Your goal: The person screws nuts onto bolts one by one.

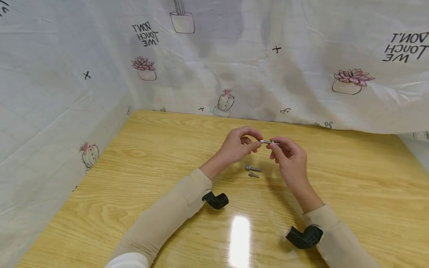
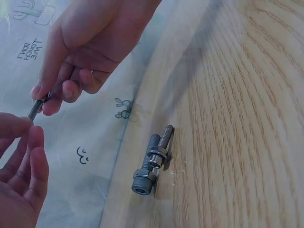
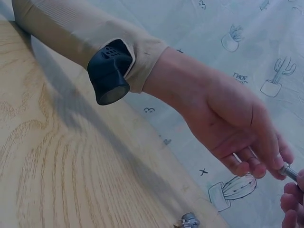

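Thumb and index finger of my left hand [image 1: 239,144] pinch the left end of a small metal bolt [image 1: 267,142], raised above the table. My right hand [image 1: 291,158] pinches the bolt toward its other end, where a short tip pokes out past the fingers in the head view. Threads show on the bolt between the two hands in the left wrist view. Below the hands, a larger socket-head bolt [image 2: 143,183] and a smaller bolt [image 2: 161,147] lie side by side on the table, each with a nut on its shank.
The wood-grain table [image 1: 161,160] is backed and flanked on the left by a pale printed curtain [image 1: 201,63]. Black wrist devices sit on the left sleeve [image 1: 177,204] and the right sleeve [image 1: 338,238]. A bright reflection lies at the table's near side.
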Motion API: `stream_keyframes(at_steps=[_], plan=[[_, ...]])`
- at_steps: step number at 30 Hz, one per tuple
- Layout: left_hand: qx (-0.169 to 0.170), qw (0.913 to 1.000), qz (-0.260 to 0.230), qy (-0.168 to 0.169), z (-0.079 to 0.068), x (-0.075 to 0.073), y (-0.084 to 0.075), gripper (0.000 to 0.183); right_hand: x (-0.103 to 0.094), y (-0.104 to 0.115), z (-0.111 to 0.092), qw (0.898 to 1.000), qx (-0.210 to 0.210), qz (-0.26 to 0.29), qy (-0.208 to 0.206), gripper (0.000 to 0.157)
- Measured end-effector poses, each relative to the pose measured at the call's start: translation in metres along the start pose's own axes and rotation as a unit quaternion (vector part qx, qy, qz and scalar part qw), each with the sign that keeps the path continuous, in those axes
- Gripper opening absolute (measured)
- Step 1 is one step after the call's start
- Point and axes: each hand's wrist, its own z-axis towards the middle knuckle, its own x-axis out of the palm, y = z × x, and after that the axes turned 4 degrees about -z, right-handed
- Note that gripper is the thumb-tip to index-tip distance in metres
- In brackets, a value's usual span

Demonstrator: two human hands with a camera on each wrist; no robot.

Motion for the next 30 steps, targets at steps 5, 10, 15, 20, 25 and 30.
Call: stream_keyframes(at_steps=[5,10,15,20,25,30], plan=[[-0.003,0.9999,-0.006,-0.009,0.0000,-0.0002,-0.0011,0.015,0.0004,0.0003,0.0011,1.000,0.000,-0.003,0.000,0.020],[-0.033,0.9994,0.002,-0.010,0.0019,0.0016,-0.0015,0.017,0.0001,0.0006,0.0020,1.000,0.001,-0.009,-0.002,0.020],[-0.030,0.9995,-0.004,-0.004,0.0018,0.0022,-0.0014,0.015,0.0000,0.0001,0.0029,1.000,-0.001,-0.008,0.001,0.019],[-0.002,1.0000,-0.004,-0.007,0.0019,0.0019,-0.0009,0.017,-0.0009,-0.0009,0.0042,1.000,0.000,-0.002,0.006,0.019],[-0.026,0.9996,-0.006,-0.004,0.0045,0.0035,-0.0010,0.021,-0.0018,-0.0008,0.0050,1.000,0.003,-0.007,0.007,0.020],[-0.029,0.9995,-0.007,-0.006,0.0064,0.0046,-0.0033,0.022,-0.0027,0.0000,0.0075,1.000,0.001,-0.008,0.010,0.023]])
